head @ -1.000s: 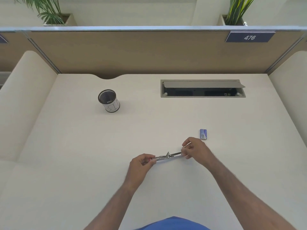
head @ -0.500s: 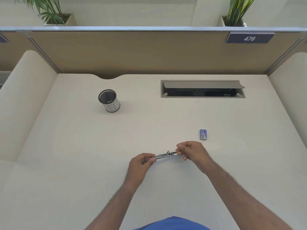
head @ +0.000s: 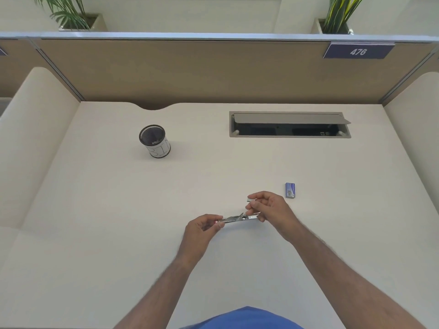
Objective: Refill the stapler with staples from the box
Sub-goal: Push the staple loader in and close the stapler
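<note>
A small silver stapler (head: 237, 219) lies opened out just above the desk near the front middle. My left hand (head: 202, 230) pinches its left end. My right hand (head: 268, 208) is at the stapler's right end, its lower fingers touching the metal, and its thumb and forefinger pinch a short silver strip of staples (head: 250, 199) just above the stapler. The small blue staple box (head: 290, 190) lies flat on the desk to the right of my right hand, apart from it.
A black mesh cup (head: 154, 141) with a white label stands at the back left of the desk (head: 95, 210). An open cable hatch (head: 289, 124) is set into the desk at the back right. Padded partitions flank both sides.
My right hand has slid left along the stapler, closer to my left hand, and has lifted a little; the staple strip now shows between its fingertips. My left hand has stayed put.
</note>
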